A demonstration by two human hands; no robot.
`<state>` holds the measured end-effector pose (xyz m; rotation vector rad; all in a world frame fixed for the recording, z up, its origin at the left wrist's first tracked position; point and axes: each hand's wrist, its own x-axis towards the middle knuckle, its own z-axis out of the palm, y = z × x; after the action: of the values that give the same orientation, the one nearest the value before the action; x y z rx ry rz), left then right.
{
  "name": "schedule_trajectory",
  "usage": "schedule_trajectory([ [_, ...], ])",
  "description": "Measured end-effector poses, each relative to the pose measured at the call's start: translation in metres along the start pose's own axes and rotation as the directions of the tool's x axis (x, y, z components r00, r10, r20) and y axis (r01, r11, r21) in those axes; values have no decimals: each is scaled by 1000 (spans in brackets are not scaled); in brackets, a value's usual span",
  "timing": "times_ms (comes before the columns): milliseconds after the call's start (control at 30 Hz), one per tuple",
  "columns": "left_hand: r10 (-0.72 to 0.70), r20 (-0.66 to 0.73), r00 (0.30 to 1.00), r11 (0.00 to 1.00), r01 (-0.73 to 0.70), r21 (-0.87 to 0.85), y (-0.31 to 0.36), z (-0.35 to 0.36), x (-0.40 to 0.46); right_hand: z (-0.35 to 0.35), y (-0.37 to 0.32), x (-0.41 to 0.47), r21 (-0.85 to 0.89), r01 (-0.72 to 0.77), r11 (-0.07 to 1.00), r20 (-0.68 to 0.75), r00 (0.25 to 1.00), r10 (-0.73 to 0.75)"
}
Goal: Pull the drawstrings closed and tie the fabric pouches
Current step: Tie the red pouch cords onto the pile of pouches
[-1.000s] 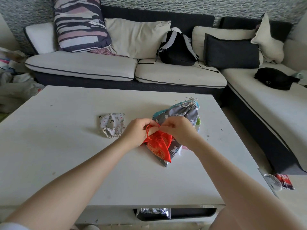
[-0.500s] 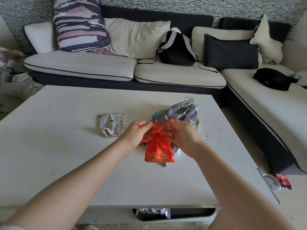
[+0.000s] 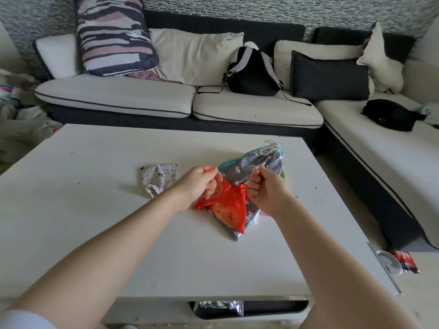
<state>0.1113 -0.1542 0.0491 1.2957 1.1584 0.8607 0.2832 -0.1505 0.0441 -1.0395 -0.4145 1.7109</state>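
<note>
A small red pouch (image 3: 226,208) with a gold print lies on a grey patterned pouch (image 3: 251,170), whose white cords are bunched at its far end. My left hand (image 3: 198,185) pinches the red drawstring at the pouch's gathered mouth, a loop of cord showing above the knuckles. My right hand (image 3: 266,188) is curled on the other side of the mouth and pinches the cord there. The two hands are a little apart. A small white printed pouch (image 3: 158,179) lies to the left on the white table (image 3: 95,210).
More coloured pouches peek out under the grey one. A sofa with cushions and a black backpack (image 3: 253,72) stands behind the table. A black bag (image 3: 389,113) lies on the right sofa section. Wrappers (image 3: 403,261) lie on the floor at right.
My hands have moved apart, drawing the red cords sideways. The red pouch's mouth has gathered tighter and the pouch has tilted on the grey one.
</note>
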Motion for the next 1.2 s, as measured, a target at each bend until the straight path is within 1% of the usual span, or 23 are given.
schedule_trajectory([
  [33, 50, 11, 999, 969, -51, 243, 2, -1, 1, -2, 0, 0, -47, 9, 999, 5, 1000, -9],
  [67, 97, 31, 995, 877, -100, 470, 3, -2, 1, -2, 1, 0, -97, 14, 995, 18, 1000, -12],
  [100, 134, 58, 989, 748, -139, 649, 3, -2, 2, -2, 2, -1, -155, 26, 988, 29, 999, -21],
  [133, 156, 83, 984, 620, -163, 767, 2, -2, 3, -2, 1, -2, -225, 54, 973, 27, 998, -49],
  [167, 157, 106, 982, 530, -174, 830, 1, -2, 3, -2, 1, -3, -306, 94, 947, 19, 996, -93],
  [200, 145, 122, 982, 479, -177, 859, -1, -2, 3, -3, -1, -4, -395, 135, 909, 12, 990, -142],
  [233, 134, 125, 983, 460, -173, 871, -4, -4, 2, -3, -2, -6, -496, 165, 853, 18, 984, -180],
  [267, 133, 118, 984, 462, -167, 871, -6, -5, 2, -4, -2, -7, -608, 186, 772, 38, 978, -206],
  [333, 156, 85, 984, 507, -154, 848, -8, -6, 2, -3, 0, -11, -811, 225, 540, 109, 965, -238],
  [367, 163, 65, 985, 560, -147, 816, -7, -6, 2, -3, 2, -12, -871, 241, 428, 146, 959, -244],
  [433, 119, 43, 992, 753, -118, 647, -4, -1, -1, -1, 7, -13, -926, 267, 267, 212, 952, -219],
  [467, 65, 53, 996, 860, -83, 503, -1, 3, -3, 1, 9, -13, -937, 281, 208, 240, 949, -203],
  [500, 12, 78, 997, 935, -39, 352, 1, 5, -5, 2, 11, -13, -942, 294, 163, 259, 944, -205],
  [533, -24, 108, 994, 975, -1, 221, 2, 8, -8, 3, 12, -12, -945, 305, 119, 274, 936, -223],
  [567, -34, 134, 990, 991, 15, 135, 1, 9, -9, 4, 13, -12, -946, 312, 85, 283, 926, -251],
  [600, -24, 150, 988, 995, 9, 96, 1, 9, -11, 4, 13, -12, -945, 317, 75, 285, 917, -279],
  [633, -3, 156, 988, 996, -11, 85, -1, 8, -12, 4, 13, -13, -943, 315, 104, 272, 914, -301],
  [700, 50, 136, 989, 995, -61, 77, -4, 7, -14, 4, 16, -15, -928, 312, 203, 233, 912, -338],
  [800, 118, 47, 992, 990, -121, 73, -9, 10, -12, 4, 20, -18, -907, 315, 280, 186, 895, -405],
  [933, 232, -91, 969, 971, -224, 83, -8, 15, -8, 8, 26, -22, -806, 356, 473, 142, 892, -429],
  [1000, 275, -129, 953, 959, -262, 111, -6, 15, -7, 11, 27, -25, -755, 370, 542, 139, 897, -419],
  [1133, 347, -110, 931, 924, -320, 211, 1, 17, -6, 15, 24, -28, -635, 406, 658, 145, 899, -414],
  [1200, 361, -96, 927, 912, -330, 245, 3, 19, -6, 17, 21, -30, -600, 427, 676, 160, 892, -422],
])
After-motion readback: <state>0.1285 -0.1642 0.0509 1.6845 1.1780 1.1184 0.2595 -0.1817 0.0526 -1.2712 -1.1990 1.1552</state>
